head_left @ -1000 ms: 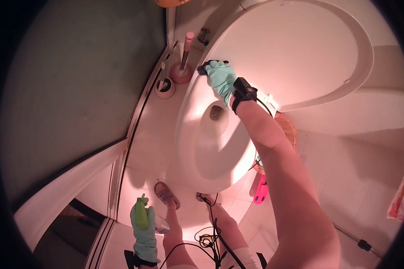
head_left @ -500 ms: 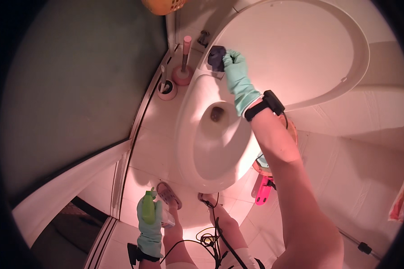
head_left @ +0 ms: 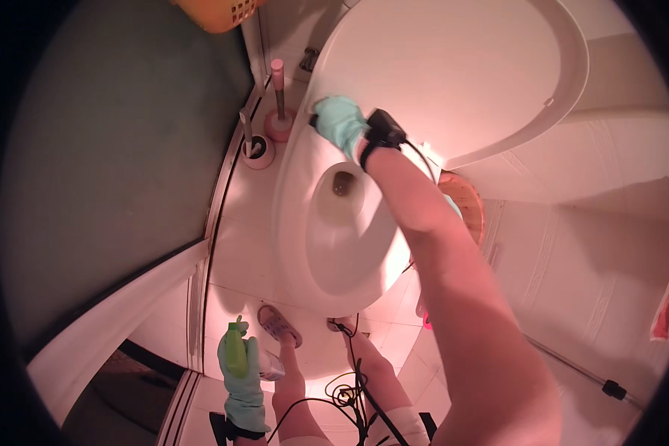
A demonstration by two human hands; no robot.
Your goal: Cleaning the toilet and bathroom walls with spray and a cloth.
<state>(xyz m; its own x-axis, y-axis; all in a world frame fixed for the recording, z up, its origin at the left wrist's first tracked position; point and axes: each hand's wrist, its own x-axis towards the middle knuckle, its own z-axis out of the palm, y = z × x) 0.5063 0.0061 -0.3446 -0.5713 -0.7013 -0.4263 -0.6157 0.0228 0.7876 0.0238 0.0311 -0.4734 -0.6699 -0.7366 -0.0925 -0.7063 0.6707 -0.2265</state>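
Note:
My right hand (head_left: 340, 123), in a mint-green rubber glove, presses down on the back left of the toilet (head_left: 284, 238), by the hinge end. A dark cloth (head_left: 314, 119) is mostly hidden under its fingers; only a small edge shows. The white toilet lid (head_left: 453, 74) stands raised behind, and the open bowl lies below my wrist. Low at the left, my gloved left hand (head_left: 243, 390) is wrapped around a spray bottle (head_left: 236, 355) with a green top and a pale body, held upright beside my leg.
Left of the toilet stand a pink-handled plunger or brush (head_left: 278, 93) and a toilet brush in a round holder (head_left: 258, 152). An orange basket (head_left: 219, 13) hangs at the top. A wooden tub (head_left: 468, 204) sits to the right. Black cables (head_left: 346, 394) dangle between my legs.
My right hand has moved left and slightly down with the cloth, from the lid's base onto the toilet's back left edge. My left hand still holds the spray bottle. The view has shifted slightly.

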